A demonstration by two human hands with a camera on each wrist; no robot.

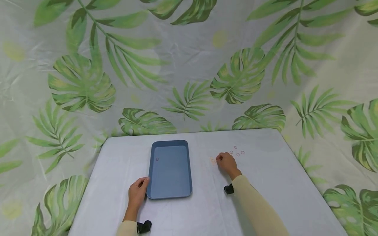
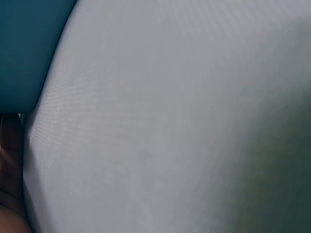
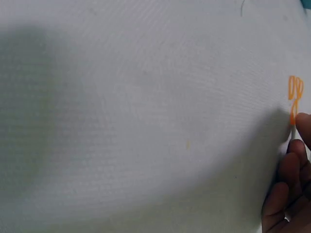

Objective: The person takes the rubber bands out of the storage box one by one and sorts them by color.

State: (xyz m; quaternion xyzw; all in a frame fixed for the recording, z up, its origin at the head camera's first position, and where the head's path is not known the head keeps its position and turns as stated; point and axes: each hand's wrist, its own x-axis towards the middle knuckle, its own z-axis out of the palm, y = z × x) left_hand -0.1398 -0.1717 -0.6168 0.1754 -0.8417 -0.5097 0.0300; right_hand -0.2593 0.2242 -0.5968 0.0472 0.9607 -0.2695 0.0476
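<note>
A blue-grey rectangular tray [image 1: 169, 170] lies left of centre on the table, with one small red rubber band [image 1: 157, 159] inside it. My left hand [image 1: 137, 193] holds the tray's lower left edge, thumb at the rim; in the left wrist view a finger [image 2: 10, 160] shows just below the tray's corner. To the right of the tray, my right hand [image 1: 227, 163] has its fingers curled at a few orange rubber bands [image 1: 213, 160]. In the right wrist view, thumb and forefinger pinch the end of the orange rubber bands [image 3: 295, 88]; the exact contact is partly hidden.
Several red rubber bands [image 1: 237, 154] lie loosely on the table just beyond my right hand. The white-covered table [image 1: 203, 209] meets a leaf-printed cloth [image 1: 189, 65] at the back and sides. A black wrist camera [image 1: 228, 189] sits by the right sleeve, another [image 1: 144, 226] by the left.
</note>
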